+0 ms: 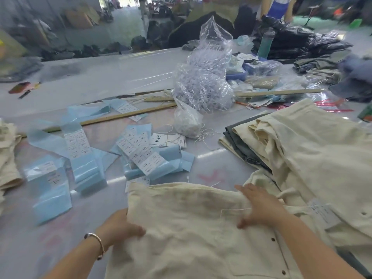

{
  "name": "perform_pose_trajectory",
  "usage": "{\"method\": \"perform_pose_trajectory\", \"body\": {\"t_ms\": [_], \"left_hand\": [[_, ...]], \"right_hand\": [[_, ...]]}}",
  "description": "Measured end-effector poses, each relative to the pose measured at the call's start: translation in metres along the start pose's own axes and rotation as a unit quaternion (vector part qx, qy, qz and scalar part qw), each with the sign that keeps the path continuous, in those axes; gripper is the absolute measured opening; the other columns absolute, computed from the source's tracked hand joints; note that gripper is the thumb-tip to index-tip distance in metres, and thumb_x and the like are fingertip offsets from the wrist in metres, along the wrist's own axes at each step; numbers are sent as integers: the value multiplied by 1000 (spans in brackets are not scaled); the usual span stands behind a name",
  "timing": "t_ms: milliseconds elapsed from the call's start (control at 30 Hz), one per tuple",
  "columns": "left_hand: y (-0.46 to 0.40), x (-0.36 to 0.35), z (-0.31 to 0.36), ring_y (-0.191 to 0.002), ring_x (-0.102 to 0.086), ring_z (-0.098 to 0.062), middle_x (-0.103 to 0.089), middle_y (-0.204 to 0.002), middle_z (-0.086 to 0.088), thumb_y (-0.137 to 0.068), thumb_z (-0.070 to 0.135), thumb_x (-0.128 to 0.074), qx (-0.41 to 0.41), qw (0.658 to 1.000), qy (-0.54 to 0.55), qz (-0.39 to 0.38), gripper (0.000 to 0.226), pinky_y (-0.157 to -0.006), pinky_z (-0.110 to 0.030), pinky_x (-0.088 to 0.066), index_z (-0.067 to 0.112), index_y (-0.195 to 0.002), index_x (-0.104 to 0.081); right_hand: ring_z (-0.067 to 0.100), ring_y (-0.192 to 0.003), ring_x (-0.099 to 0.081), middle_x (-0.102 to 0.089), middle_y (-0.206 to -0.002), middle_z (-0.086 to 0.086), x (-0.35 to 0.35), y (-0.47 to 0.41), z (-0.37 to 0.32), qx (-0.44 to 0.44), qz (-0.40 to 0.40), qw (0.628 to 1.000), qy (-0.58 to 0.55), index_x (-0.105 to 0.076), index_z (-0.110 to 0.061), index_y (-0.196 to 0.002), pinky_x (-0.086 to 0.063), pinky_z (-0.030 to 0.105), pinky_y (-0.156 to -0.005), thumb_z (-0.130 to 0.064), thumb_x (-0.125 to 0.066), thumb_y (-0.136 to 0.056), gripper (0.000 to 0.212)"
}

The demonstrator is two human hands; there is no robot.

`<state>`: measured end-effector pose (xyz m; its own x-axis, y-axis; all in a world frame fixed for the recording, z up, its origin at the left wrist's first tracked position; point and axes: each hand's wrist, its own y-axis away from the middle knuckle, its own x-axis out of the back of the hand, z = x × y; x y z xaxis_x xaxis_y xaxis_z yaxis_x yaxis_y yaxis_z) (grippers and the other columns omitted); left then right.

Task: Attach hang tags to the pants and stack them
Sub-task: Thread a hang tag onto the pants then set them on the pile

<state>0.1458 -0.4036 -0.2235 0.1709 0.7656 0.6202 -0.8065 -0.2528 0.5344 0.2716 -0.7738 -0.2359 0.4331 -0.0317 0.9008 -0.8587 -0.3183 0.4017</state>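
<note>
Left hand (pixel 120 226) grips pants (pixel 191 228)

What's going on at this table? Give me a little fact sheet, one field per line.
Setting: garment workshop table
Garment in front: cream cotton pants, lying flat
Left hand: grips the pants' left edge
Right hand: rests flat on the pants
Pile at right: cream and grey folded pants
Tags: white printed hang tags, behind the pants
Labels: pale blue sticker strips, scattered at left
Also present: clear plastic bag of fasteners
</note>
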Motion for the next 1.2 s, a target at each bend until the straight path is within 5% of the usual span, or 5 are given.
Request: {"method": "perform_pose_trajectory", "body": {"t_ms": [300, 733, 933, 1100, 1200], "left_hand": [[56, 19, 120, -66, -69, -17, -72, -73, -2, -71, 28, -82, -231, 950, 206, 51, 16, -56, -27, -55, 18, -81, -74], [1, 25, 421, -88, -64, -19, -68, -101, 2, -67, 42, -78, -466, 818, 183, 284, 45, -72, -30, -50, 30, -105, -58], [-65, -85, 508, -125, -46, -32, -52, -132, -10, -91, 33, -56, -373, 852, -181, 320, 54, -99, -38, -38, 17, -140, -41], [-80, -230, 453, -129, -47, -25, -55, -139, -4, -96, 40, -54, -365, 887, -280, -26, 42, -104, -28, -33, 20, -132, -57], [-82, -271, 412, -135, -41, -20, -49, -143, 3, -97, 42, -44, -379, 856, -349, -38, 43, -116, -48, -14, 27, -136, -52]], "right_hand": [[12, -79, -61, -61, -70, -14, 60, 49, -5, 36, 151, 984, -91, -61, -35, -85, -41, 27, -56, -53, -69, -55, 36], [34, -74, -59, -61, -71, -1, 241, 195, 137, -89, 535, 830, -127, -52, -40, -83, -53, 51, -67, -73, -64, -38, 58], [37, -101, -57, -62, -106, 16, 217, 144, 218, -273, 487, 816, -150, -57, -19, -107, -45, 44, -78, -51, -78, -68, 55], [18, -146, -9, -22, -155, -7, 152, 103, 243, -215, 184, 956, 74, -28, -37, -145, -15, 47, -113, -61, -47, -90, 64], [16, -148, -3, -40, -143, -11, 143, 92, 246, -160, 113, 971, 138, -48, -36, -131, -9, 55, -112, -61, -48, -88, 50]]}}
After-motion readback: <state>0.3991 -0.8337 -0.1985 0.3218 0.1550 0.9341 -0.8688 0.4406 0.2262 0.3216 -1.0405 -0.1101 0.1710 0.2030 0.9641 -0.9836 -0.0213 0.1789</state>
